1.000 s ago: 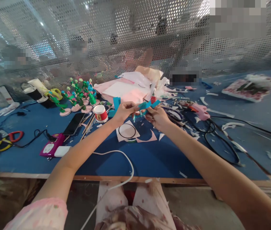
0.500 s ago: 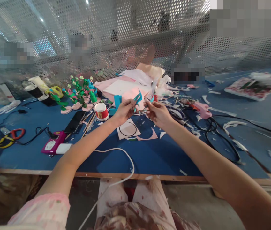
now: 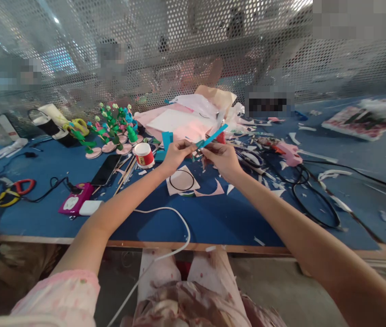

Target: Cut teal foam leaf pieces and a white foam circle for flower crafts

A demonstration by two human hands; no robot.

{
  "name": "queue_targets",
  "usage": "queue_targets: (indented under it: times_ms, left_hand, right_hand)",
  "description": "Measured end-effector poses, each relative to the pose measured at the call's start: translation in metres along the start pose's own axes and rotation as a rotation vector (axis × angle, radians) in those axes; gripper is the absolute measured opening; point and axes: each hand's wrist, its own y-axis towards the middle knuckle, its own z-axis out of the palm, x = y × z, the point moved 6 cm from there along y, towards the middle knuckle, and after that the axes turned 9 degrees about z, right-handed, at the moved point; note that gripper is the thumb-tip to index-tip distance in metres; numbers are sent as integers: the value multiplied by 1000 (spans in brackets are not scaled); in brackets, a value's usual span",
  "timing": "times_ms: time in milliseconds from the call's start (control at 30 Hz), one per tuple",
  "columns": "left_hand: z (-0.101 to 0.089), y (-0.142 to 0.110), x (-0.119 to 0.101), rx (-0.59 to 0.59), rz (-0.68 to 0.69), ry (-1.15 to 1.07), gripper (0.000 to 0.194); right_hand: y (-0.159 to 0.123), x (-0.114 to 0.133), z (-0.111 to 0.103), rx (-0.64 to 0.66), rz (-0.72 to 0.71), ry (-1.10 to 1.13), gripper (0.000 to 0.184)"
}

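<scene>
My left hand (image 3: 175, 153) and my right hand (image 3: 220, 158) meet above the blue table (image 3: 213, 218), both pinching a thin teal foam strip (image 3: 213, 136). The strip slants up to the right from between my fingertips. Under my hands lies a white paper piece with a black ring drawn on it (image 3: 181, 181), beside pink paper offcuts (image 3: 209, 190). A small red and white paper cup (image 3: 143, 156) stands just left of my left hand.
Green and pink craft flowers (image 3: 112, 131) stand at the back left, near a phone (image 3: 106, 169), a magenta device (image 3: 72, 204) and red-handled scissors (image 3: 18, 188). A pink glue gun (image 3: 290, 154) with black cables (image 3: 315, 200) lies right. Paper sheets (image 3: 182, 120) pile behind. A white cable (image 3: 175, 222) crosses the front edge.
The teal strip has turned from a bent shape held upright to a straight slant up and right. My hands have drawn closer together around it.
</scene>
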Motion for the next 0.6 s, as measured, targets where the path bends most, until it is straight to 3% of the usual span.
queue_targets:
  times_ms: [200,467,600]
  left_hand:
    - [-4,1,0,-37,-62,48,36]
    - [3,1,10,93,-87,47,33]
    - [-6,3,16,12,-34,112,24]
  right_hand:
    - [-2,-2,6,61,111,221,15]
    - [3,-12,-10,-209,116,141,22]
    - [2,-8,-14,-266,60,100,15]
